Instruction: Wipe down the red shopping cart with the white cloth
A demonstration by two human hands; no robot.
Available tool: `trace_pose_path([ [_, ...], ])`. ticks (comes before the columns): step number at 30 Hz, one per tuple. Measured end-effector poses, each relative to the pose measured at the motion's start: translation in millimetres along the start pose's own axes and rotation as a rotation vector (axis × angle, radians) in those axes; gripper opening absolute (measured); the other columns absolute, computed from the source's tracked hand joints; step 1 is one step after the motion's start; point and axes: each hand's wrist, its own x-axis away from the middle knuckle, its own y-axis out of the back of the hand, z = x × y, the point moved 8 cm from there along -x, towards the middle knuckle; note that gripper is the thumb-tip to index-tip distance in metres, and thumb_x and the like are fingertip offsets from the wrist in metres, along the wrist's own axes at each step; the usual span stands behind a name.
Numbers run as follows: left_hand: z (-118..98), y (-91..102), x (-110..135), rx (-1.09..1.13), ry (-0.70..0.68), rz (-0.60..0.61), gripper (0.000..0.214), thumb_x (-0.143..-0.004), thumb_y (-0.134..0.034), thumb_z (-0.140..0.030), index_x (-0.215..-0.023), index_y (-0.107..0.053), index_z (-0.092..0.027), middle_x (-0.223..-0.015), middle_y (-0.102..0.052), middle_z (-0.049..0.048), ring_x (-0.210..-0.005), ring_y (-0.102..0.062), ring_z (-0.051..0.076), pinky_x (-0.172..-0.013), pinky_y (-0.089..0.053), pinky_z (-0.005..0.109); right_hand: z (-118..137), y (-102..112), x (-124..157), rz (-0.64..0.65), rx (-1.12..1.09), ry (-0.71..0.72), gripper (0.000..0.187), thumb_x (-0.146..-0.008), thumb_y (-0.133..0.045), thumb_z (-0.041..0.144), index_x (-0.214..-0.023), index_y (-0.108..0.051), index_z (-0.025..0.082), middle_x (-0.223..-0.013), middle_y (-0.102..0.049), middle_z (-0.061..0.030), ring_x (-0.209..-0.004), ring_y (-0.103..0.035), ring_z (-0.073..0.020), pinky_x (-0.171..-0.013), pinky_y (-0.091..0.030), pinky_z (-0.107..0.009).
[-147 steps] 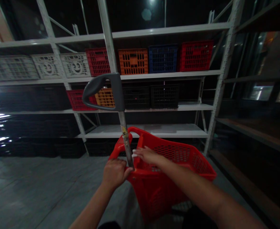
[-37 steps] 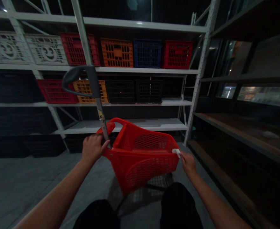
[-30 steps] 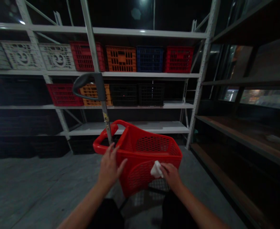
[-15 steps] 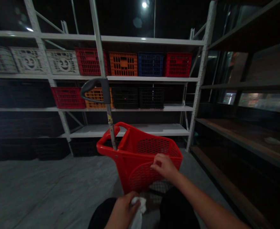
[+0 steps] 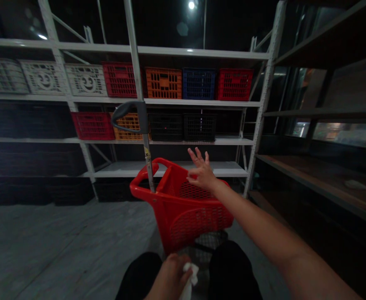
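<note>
Low between my knees, my left hand (image 5: 174, 273) is closed around a crumpled white cloth (image 5: 191, 275), part of it hanging below the fingers. My right hand (image 5: 201, 173) is raised over the near rim of a red plastic shopping cart (image 5: 164, 204). Three of its fingers stand spread, the index bent close to the thumb; I see nothing held. The cart has mesh sides and a red handle (image 5: 139, 183) on the left. From beside that handle rises a metal pole (image 5: 134, 54) carrying a dark grey loop grip (image 5: 143, 116).
Behind the cart stands a white metal shelf rack (image 5: 201, 101) with red, orange, blue, black and white crates, such as an orange crate (image 5: 163, 83). Dark shelving (image 5: 320, 175) lines the right side. Grey concrete floor (image 5: 61, 237) extends to the left.
My right hand has risen from the cart's near side to above its rim, and three fingers have spread. My left hand keeps the cloth, shifted slightly right. The view has moved a little.
</note>
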Motion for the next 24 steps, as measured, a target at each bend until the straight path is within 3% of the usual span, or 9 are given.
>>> trace_pose_path([
  [6,2,1.7,3,0.023,-0.048,-0.072,0.02,-0.076,-0.05,-0.023,-0.087,-0.066,-0.022,-0.087,-0.066,0.0035,-0.082,-0.059,0.014,-0.076,-0.042,0.022,-7,-45,1,0.089,-0.004,-0.06,0.007,-0.068,-0.064,0.022,-0.063,-0.064,0.018,-0.15,0.002,0.0039,-0.136,0.007,-0.0283,-0.099,0.008,-0.062],
  [13,8,4.7,1,0.045,-0.019,-0.069,0.019,-0.074,-0.05,-0.022,-0.084,-0.066,-0.021,-0.086,-0.067,0.0032,-0.081,-0.059,0.014,-0.074,-0.041,0.021,0,-44,1,0.076,-0.011,-0.041,0.007,-0.068,-0.065,0.023,-0.063,-0.064,0.018,-0.15,0.003,0.0029,-0.136,0.007,-0.0286,-0.099,0.01,-0.061],
  [17,12,17.3,-3,0.084,0.038,-0.097,0.016,-0.073,-0.054,-0.031,-0.075,-0.064,-0.019,-0.074,-0.066,0.0016,-0.067,-0.058,0.013,-0.062,-0.039,0.021,4,-44,5,0.101,-0.038,-0.047,0.009,-0.072,-0.063,0.023,-0.064,-0.062,0.018,-0.15,-0.007,-0.0003,-0.137,0.004,-0.0294,-0.099,0.009,-0.062],
  [19,20,31.3,-7,0.138,0.107,-0.17,0.022,-0.071,-0.056,-0.039,-0.074,-0.064,-0.018,-0.068,-0.065,0.0013,-0.061,-0.056,0.014,-0.058,-0.038,0.022,12,-51,17,0.153,-0.135,-0.06,0.011,-0.076,-0.061,0.026,-0.068,-0.063,0.019,-0.147,-0.024,-0.0026,-0.136,-0.008,-0.0289,-0.099,0.004,-0.063],
  [21,34,45.3,-12,0.248,0.197,-0.251,0.034,-0.07,-0.054,-0.049,-0.072,-0.064,-0.017,-0.064,-0.065,0.0027,-0.058,-0.056,0.015,-0.056,-0.039,0.023,26,-60,36,0.193,-0.326,-0.119,0.013,-0.083,-0.055,0.027,-0.075,-0.064,0.021,-0.131,-0.05,-0.0047,-0.127,-0.034,-0.0243,-0.102,-0.009,-0.059],
  [23,49,54.0,-17,0.41,0.278,-0.299,0.047,-0.069,-0.049,-0.059,-0.068,-0.063,-0.015,-0.061,-0.065,0.0049,-0.056,-0.056,0.017,-0.053,-0.04,0.025,47,-68,62,0.195,-0.549,-0.226,0.017,-0.086,-0.05,0.028,-0.08,-0.064,0.021,-0.101,-0.067,-0.0036,-0.101,-0.057,-0.0172,-0.097,-0.032,-0.045],
  [24,56,56.5,-20,0.489,0.307,-0.314,0.052,-0.069,-0.046,-0.063,-0.065,-0.063,-0.014,-0.059,-0.064,0.0057,-0.054,-0.056,0.017,-0.052,-0.04,0.026,59,-69,76,0.177,-0.639,-0.286,0.017,-0.086,-0.05,0.029,-0.079,-0.064,0.02,-0.088,-0.068,-0.0023,-0.087,-0.061,-0.0148,-0.089,-0.04,-0.036],
])
